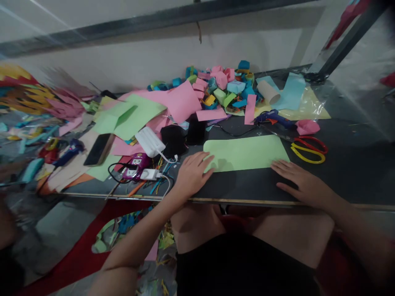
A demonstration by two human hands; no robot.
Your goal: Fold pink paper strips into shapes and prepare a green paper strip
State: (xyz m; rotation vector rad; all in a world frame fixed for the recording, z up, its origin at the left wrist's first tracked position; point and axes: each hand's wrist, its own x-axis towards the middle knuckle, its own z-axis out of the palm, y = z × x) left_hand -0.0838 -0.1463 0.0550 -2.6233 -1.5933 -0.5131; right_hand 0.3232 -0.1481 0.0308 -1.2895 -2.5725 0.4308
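Note:
A long strip of light green paper (243, 153) lies flat on the dark table in front of me. My left hand (194, 172) rests open at the strip's left end, fingertips on the paper. At the opposite end my right hand (296, 181) is also open, its fingers stretched over the lower right corner. Just beyond that corner lie scissors (308, 150) with one red and one yellow handle loop. A blue glue gun (274, 119) lies behind the strip, close to a small folded pink paper piece (307, 127).
Behind the strip is a heap of folded coloured paper pieces (220, 82) and a cardboard tube (268, 91). Toward the left are green paper sheets (126, 117), a phone (98, 149), a white power bank (150, 142) and a purple power strip (135, 166) with cables. A co-worker's arm shows at far left.

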